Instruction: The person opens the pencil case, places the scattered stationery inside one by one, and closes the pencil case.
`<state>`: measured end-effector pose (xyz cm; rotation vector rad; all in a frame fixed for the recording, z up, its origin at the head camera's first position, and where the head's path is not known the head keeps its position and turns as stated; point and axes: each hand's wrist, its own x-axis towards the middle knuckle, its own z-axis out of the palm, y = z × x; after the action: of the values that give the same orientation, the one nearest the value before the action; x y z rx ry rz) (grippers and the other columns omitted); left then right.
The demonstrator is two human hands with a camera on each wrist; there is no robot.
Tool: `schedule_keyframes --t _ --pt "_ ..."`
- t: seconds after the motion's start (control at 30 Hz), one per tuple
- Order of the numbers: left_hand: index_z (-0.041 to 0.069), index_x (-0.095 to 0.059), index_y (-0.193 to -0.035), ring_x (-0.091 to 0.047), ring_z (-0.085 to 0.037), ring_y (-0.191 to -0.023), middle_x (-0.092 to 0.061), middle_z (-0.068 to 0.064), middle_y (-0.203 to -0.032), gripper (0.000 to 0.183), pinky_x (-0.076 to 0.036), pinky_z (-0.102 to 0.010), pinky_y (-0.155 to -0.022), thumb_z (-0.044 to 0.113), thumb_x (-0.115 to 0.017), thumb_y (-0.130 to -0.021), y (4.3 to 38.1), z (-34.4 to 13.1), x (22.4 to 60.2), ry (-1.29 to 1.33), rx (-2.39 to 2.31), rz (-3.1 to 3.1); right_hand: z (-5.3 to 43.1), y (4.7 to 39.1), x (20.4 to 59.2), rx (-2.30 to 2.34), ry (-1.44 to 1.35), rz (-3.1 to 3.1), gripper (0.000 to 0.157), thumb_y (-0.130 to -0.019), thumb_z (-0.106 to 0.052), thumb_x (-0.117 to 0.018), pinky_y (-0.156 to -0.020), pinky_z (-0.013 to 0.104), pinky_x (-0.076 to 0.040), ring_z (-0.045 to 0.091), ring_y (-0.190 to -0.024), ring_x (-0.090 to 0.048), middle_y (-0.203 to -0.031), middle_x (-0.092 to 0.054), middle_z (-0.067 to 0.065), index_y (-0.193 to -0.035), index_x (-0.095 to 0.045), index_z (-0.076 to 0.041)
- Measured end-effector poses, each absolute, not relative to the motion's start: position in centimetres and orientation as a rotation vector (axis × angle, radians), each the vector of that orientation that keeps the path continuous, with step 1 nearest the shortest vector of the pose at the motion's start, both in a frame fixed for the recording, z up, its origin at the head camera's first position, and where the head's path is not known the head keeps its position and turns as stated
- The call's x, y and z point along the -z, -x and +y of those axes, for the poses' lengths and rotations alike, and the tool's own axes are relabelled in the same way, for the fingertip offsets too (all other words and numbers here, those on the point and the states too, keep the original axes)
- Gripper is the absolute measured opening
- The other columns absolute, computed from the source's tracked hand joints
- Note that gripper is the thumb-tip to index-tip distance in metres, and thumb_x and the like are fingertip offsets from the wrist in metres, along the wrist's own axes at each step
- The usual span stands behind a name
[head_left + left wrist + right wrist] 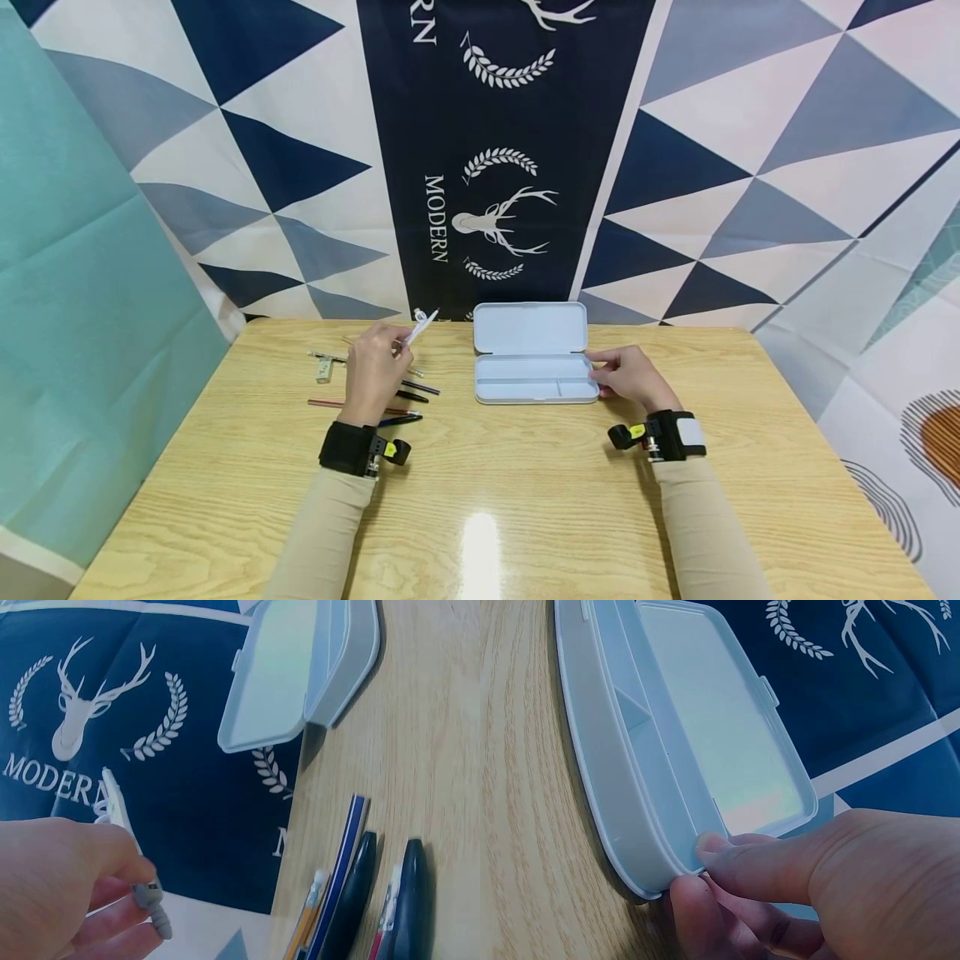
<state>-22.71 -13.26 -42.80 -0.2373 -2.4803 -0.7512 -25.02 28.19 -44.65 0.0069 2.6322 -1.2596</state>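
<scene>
My left hand [375,367] pinches a slim white pen [422,327] above the left part of the table. In the left wrist view, the pen [120,808] slants up past the thumb, and a small grey knobbly piece [152,901] shows below the fingers. A pale blue pencil case [528,368] lies with its lid raised at the back middle, its tray divided into compartments. My right hand [632,377] grips the case's right end. In the right wrist view, the thumb [742,862] lies over the rim with the fingers outside the wall.
Several pens and pencils lie under and around my left hand, among them a blue striped pencil [341,870], a black pen [356,900] and a red pencil [324,403]. A small pale block [324,370] sits left of them. A patterned cloth [495,125] hangs behind the table.
</scene>
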Motion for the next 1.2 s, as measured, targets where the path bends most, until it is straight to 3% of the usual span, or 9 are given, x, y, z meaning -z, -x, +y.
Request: schedule_keyframes --t 0.13,0.43,0.83,1.2 --pt "0.001 -0.085 -0.118 -0.081 -0.030 -0.086 -0.081 -0.019 -0.108 0.021 -0.046 -0.027 -0.060 -0.002 -0.075 -0.100 22.5 -12.6 42.7 0.297 0.751 -2.557 28.2 25.0 44.6 1.254 -0.009 2.642 0.048 -0.108 -0.004 -0.072 -0.064 0.022 -0.058 0.011 -0.069 -0.065 -0.092 -0.073 0.011 -0.155 -0.063 0.001" --pt "0.002 -0.085 -0.117 -0.082 -0.028 -0.093 -0.083 -0.017 -0.107 0.020 -0.064 -0.038 -0.073 -0.003 -0.077 -0.099 22.2 -11.3 42.7 0.485 0.767 -2.666 28.6 24.9 44.6 1.246 -0.010 2.654 0.048 -0.108 -0.005 -0.072 -0.064 0.022 -0.057 0.011 -0.068 -0.065 -0.090 -0.072 0.010 -0.155 -0.064 0.001" --pt "0.001 -0.085 -0.115 -0.082 -0.028 -0.092 -0.082 -0.015 -0.104 0.019 -0.066 -0.040 -0.076 -0.004 -0.078 -0.098 22.2 -10.3 42.6 0.552 0.779 -2.693 29.1 24.8 44.3 1.270 -0.015 2.631 0.048 -0.109 -0.004 -0.071 -0.065 0.021 -0.059 0.010 -0.068 -0.066 -0.092 -0.074 0.011 -0.156 -0.062 0.002" --pt "0.002 -0.087 -0.110 -0.077 -0.026 -0.083 -0.080 -0.013 -0.098 0.015 -0.062 -0.038 -0.071 -0.002 -0.080 -0.097 21.6 -10.4 43.2 0.550 0.722 -2.704 28.5 25.0 44.9 1.319 0.031 2.614 0.047 -0.108 -0.003 -0.071 -0.065 0.021 -0.060 0.009 -0.066 -0.067 -0.088 -0.076 0.009 -0.154 -0.063 0.003"
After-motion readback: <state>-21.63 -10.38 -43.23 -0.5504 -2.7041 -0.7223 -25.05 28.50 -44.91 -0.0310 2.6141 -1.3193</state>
